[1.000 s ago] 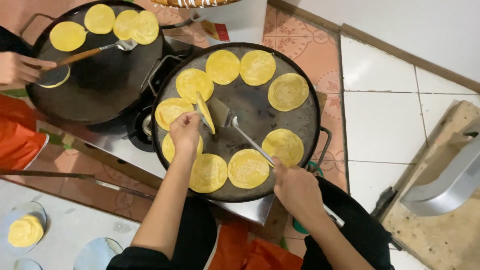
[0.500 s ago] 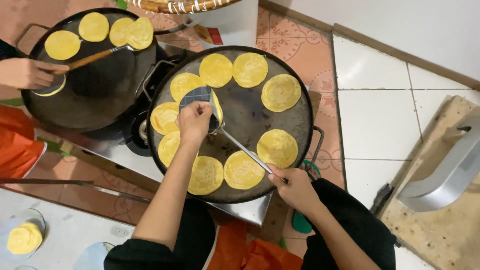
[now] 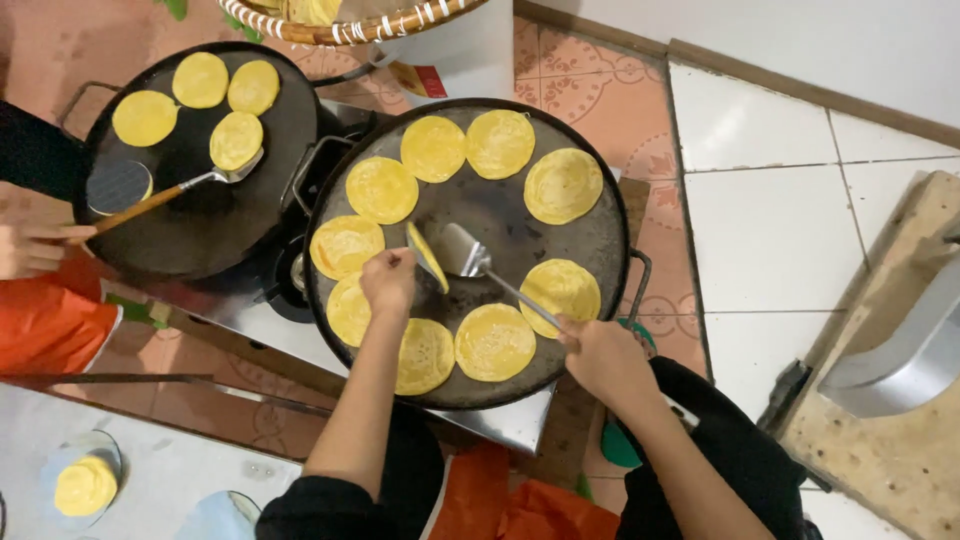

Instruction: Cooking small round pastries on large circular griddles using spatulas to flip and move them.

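Flatbread (image 3: 428, 257) that lay flat a moment ago now stands on edge, pinched in left hand (image 3: 388, 283) fingers, right hand (image 3: 600, 355) gripping the spatula (image 3: 480, 266) beside it mid-flip.

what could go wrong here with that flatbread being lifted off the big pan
The left hand pinches the tilted yellow flatbread just above the dark round pan, so its fingers may get burned. The flatbread stands on edge beside the metal spatula in the right hand; it might fold, tear or drop onto neighbouring flatbreads.
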